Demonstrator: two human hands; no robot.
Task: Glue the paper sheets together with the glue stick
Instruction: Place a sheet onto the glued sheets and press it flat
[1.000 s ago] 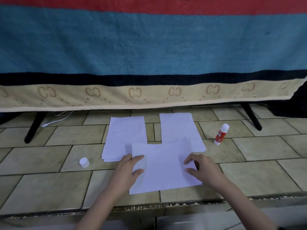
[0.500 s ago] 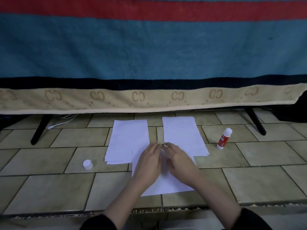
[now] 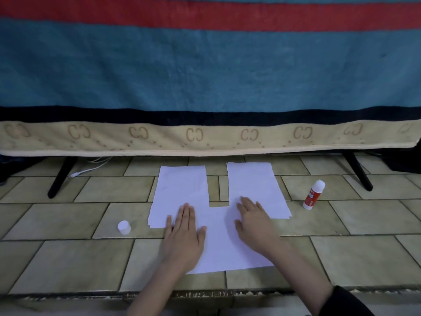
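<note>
Striped blanket (image 3: 205,76), blue with red and dark bands and a beige patterned hem, hangs across the far side over black legs. Below it, the tan tiled floor (image 3: 57,258) carries everything.

Landmark: the near white paper sheet (image 3: 218,242), lying flat with its long axis running left to right. Its far edge overlaps the near ends of two white paper stacks: left stack (image 3: 180,190) and right stack (image 3: 255,185), both running lengthwise away from the person, a strip of bare tile between them.

Left hand (image 3: 184,236) lies flat, fingers straight, on the sheet's left end where it laps the left stack. Right hand (image 3: 252,222) lies flat, fingers spread, on the right overlap. Neither grasps anything; both look to be pressing the joints down.

White-and-red glue stick (image 3: 313,195) stands upright, uncapped, right of the sheet and just beyond the right stack's edge. Right hand is clearly nearer to it.

Small white cap (image 3: 124,227) sits left of the sheet, near the left hand.

Judgement: any further gluing means a reach rightward.
</note>
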